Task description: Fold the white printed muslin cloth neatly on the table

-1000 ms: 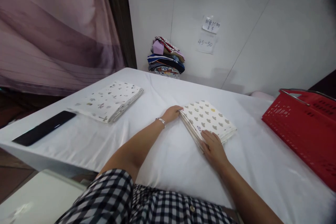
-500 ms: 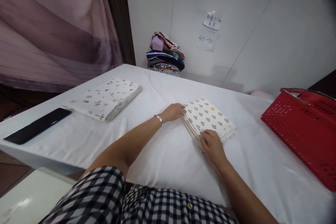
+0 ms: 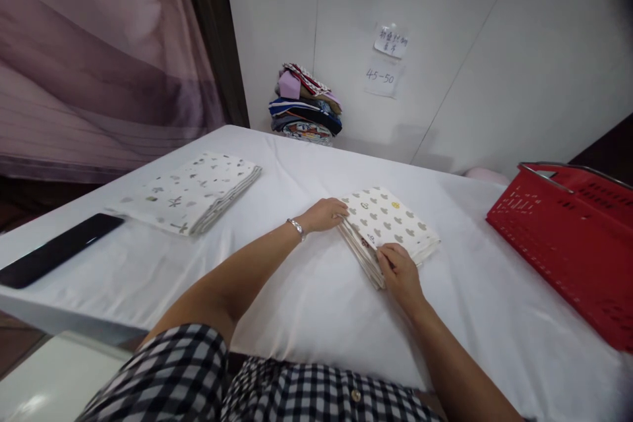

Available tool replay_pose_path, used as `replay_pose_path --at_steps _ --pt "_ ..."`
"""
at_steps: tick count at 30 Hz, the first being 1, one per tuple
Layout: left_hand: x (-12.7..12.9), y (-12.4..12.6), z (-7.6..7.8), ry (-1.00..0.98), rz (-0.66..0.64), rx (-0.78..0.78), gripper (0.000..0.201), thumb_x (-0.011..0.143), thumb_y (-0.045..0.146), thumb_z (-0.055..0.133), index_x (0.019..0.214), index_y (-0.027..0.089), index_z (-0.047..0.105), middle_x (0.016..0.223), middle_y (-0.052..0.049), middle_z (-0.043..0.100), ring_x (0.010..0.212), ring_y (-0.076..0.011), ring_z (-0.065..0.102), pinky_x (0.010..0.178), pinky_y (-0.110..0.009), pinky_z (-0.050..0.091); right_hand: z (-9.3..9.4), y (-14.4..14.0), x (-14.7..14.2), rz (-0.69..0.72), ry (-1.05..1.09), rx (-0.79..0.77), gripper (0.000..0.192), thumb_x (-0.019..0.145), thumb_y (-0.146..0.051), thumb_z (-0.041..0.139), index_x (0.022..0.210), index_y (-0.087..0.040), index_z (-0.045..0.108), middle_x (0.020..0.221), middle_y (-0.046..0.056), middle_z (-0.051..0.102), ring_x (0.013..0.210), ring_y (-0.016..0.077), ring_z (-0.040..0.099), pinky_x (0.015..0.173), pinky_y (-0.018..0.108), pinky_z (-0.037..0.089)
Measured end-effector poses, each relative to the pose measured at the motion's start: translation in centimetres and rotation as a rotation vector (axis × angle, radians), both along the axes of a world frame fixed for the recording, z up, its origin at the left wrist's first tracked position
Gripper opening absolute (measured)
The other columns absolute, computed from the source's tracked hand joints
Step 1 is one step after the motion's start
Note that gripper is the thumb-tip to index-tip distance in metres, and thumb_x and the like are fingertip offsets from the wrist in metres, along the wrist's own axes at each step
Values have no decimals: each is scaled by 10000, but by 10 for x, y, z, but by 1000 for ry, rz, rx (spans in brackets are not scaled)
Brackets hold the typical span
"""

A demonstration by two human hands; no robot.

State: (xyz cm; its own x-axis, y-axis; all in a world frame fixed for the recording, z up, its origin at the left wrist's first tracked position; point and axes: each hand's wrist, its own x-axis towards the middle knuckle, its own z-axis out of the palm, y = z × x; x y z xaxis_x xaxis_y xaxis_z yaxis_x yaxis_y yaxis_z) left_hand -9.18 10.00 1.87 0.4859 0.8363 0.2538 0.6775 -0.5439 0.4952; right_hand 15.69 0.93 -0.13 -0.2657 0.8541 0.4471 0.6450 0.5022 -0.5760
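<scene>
A folded white cloth (image 3: 390, 219) with grey mouse-head shapes lies on the white-covered table (image 3: 316, 297) in front of me. My left hand (image 3: 326, 213) pinches its left corner, fingers closed on the layered edge. At the near corner my right hand (image 3: 398, 269) grips the top layer between thumb and fingers and holds it slightly raised. Between the hands the stacked layers of the fold show, with a bit of dark print inside. Some fingertips are hidden by the cloth and by the hands themselves.
Another folded cloth (image 3: 192, 190) with a leafy print lies to the left, beside a black flat phone-like slab (image 3: 59, 249). A red plastic basket (image 3: 564, 244) stands at the right. A fabric pile (image 3: 305, 109) sits beyond the far edge, against the wall.
My right hand has lifted the top layer's near edge a little, opening a gap that shows dark print. My left hand stays at its corner. The view has shifted slightly.
</scene>
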Motion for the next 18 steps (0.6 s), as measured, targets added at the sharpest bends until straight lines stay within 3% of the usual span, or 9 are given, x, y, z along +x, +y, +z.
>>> replay_pose_path --at_steps 7,12,18 --pt "0 5 1 -11 4 -28 252 762 183 562 950 267 706 1171 2 631 1125 -169 539 1013 -299 368 -3 -1 2 61 -131 60 295 910 -327 392 980 -242 666 941 75 626 908 221 563 792 360 473" --pt "3 6 3 4 15 -19 219 763 151 561 895 229 717 1135 -23 647 1098 -169 555 994 -283 382 -1 -1 1 119 -282 83 268 863 -342 485 1032 -217 651 973 90 619 921 241 550 810 383 463" --pt "6 7 3 -22 38 -63 214 746 125 555 848 228 712 1127 -5 645 1083 -161 559 976 -265 393 -3 -1 0 70 -219 53 265 868 -314 465 1031 -219 650 974 82 626 921 233 555 833 388 458"
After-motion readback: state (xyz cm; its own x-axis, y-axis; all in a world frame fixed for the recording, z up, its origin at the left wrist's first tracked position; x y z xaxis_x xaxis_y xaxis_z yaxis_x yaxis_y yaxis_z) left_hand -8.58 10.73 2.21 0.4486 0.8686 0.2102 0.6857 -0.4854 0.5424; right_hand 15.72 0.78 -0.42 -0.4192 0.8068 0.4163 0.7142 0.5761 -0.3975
